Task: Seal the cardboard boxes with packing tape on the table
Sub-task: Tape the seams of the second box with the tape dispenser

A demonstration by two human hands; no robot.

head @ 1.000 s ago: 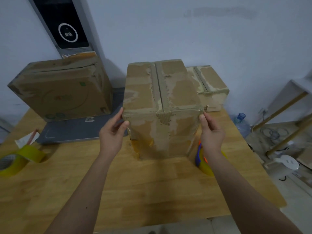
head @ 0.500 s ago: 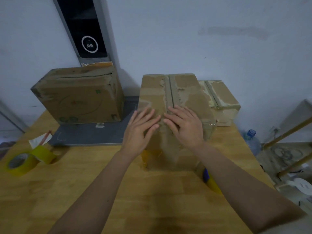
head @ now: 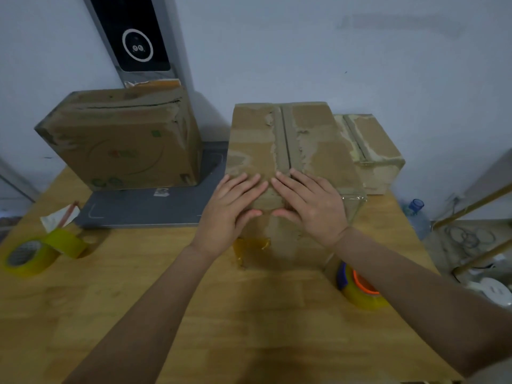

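Wooden table [head: 263, 314] carries the middle cardboard box [head: 288, 151] at its far centre, with a larger box [head: 122, 145] to that box's left and a smaller box [head: 371, 151] behind its right side. Left hand [head: 230, 214] and right hand [head: 313, 209] lie flat on the middle box's near top edge, each grip spread with straight fingers, pinching nothing. One tape roll [head: 360, 292] sits near the middle box's right corner, another [head: 27, 256] far to its left.

The middle cardboard box [head: 288, 151] stands upright on the wooden table [head: 249, 314], flaps closed, worn brown with torn paper along its top seam. Left of it a larger box [head: 122, 145] leans tilted; right of it, touching, sits a lower box [head: 371, 151]. A yellow tape roll [head: 360, 292] lies just beside its near right corner, two more rolls [head: 41, 253] well to its left
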